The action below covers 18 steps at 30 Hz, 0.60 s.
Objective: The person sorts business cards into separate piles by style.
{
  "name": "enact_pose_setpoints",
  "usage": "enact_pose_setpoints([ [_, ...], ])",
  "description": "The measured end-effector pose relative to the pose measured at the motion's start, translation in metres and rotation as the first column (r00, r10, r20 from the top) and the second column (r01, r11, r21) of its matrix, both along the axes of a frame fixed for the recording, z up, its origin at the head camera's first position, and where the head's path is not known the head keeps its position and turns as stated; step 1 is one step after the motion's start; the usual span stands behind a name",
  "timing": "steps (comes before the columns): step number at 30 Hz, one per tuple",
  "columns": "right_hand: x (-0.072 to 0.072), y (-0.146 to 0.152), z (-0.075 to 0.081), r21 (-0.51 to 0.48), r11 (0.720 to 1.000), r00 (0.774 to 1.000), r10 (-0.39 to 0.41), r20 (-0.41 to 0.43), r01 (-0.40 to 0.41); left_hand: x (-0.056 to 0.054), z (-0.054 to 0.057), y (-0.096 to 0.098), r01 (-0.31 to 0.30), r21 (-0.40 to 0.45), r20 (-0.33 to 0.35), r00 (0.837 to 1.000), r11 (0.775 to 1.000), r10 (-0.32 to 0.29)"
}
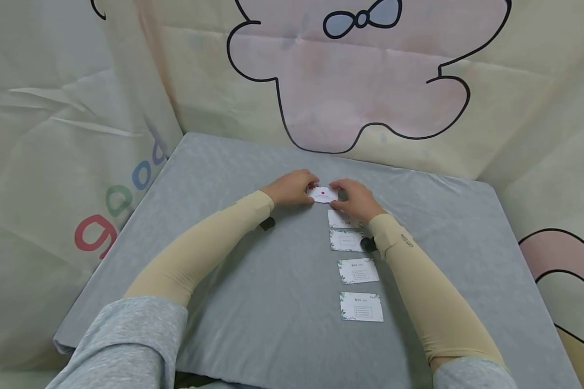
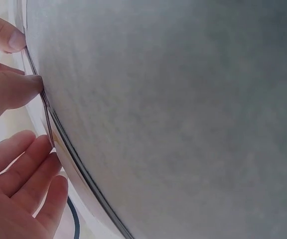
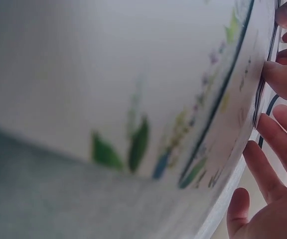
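A small white card with a red dot is held between both hands at the far end of a column of cards. My left hand pinches its left side between thumb and fingers. At the opposite side, my right hand pinches the card's right edge. In the left wrist view, the left hand and the other hand's fingertips meet along the thin card edge. Nearest below the hands lies a white card with a leafy border, partly covered by the right hand and wrist.
More leaf-bordered cards run toward the near side: one card beside the right wrist, another card, and the nearest card. They lie on a grey cloth-covered table. Printed curtains hang behind and at both sides.
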State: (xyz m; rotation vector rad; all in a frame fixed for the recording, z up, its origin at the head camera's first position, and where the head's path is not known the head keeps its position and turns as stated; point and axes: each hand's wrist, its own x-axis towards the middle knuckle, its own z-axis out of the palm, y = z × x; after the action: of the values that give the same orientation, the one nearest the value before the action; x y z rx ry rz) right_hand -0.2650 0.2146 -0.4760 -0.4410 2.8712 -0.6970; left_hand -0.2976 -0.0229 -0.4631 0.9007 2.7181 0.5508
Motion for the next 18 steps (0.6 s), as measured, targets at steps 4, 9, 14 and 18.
enact_pose_setpoints([
  [4,0.000,0.001,-0.003,0.000,1.000,1.000,-0.015,-0.001,0.015,0.002,0.001,-0.001,-0.001,0.009,0.011,1.000,1.000,0.001],
  [9,0.005,0.006,0.003,-0.005,1.000,1.000,-0.010,0.023,0.010,0.004,0.002,0.000,-0.001,-0.011,-0.009,1.000,1.000,0.001],
  [14,0.026,0.030,0.019,0.034,0.999,0.999,-0.006,0.035,0.004,0.016,0.005,0.019,0.059,-0.013,-0.068,0.996,0.998,-0.060],
  [18,0.041,0.047,0.025,0.091,0.995,0.999,0.028,0.028,-0.030,0.034,0.006,0.036,0.101,-0.009,-0.080,0.992,0.995,-0.102],
])
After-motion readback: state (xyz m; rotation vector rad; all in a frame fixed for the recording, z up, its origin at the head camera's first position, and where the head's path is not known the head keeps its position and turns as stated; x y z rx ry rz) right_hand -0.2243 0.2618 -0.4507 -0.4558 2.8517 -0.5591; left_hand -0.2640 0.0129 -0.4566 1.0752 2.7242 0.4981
